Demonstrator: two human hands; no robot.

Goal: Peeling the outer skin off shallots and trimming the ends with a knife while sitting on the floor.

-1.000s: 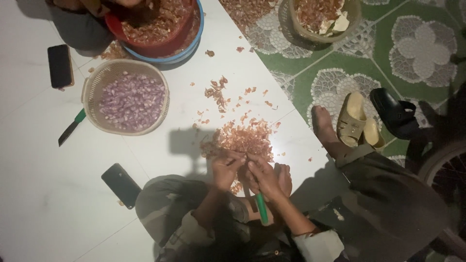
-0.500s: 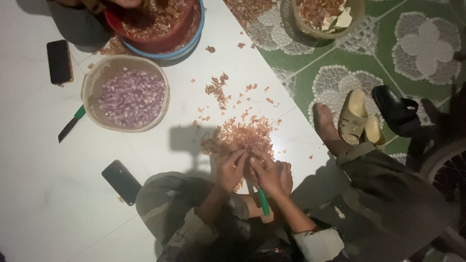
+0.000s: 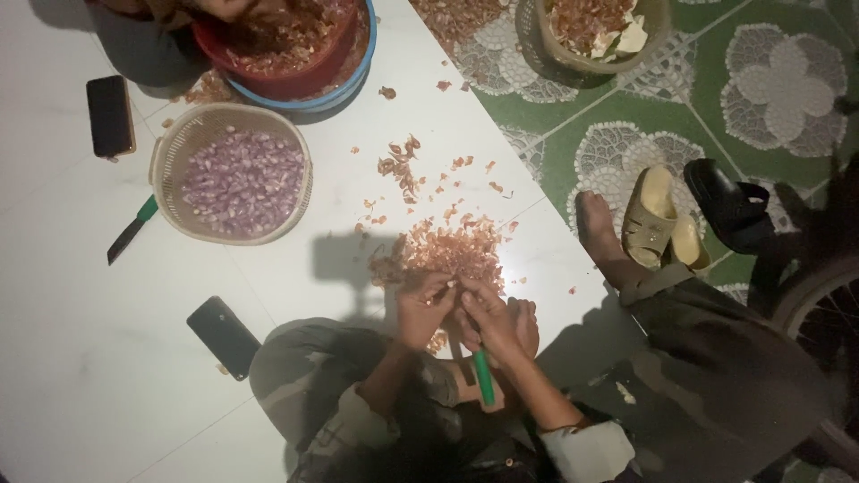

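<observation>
My left hand [image 3: 420, 309] and my right hand [image 3: 494, 320] meet over the white floor, just below a pile of reddish shallot skins [image 3: 452, 246]. The left fingers pinch a small shallot, mostly hidden between the hands. My right hand grips a knife with a green handle [image 3: 484, 376] that points back toward my body. A woven basket [image 3: 170, 148] of peeled purple shallots [image 3: 242, 183] stands to the upper left, out of reach of both hands.
A second green-handled knife [image 3: 130, 231] lies left of the basket. Two dark phones [image 3: 223, 336] [image 3: 111, 114] lie on the floor. A red bowl in a blue basin [image 3: 295, 49] sits at the top, with another person's hands in it. A tan bucket [image 3: 599, 36], sandals [image 3: 662, 219] and my bare foot [image 3: 598, 237] are on the right.
My hands have shifted slightly while working on the shallot. Nothing else has moved.
</observation>
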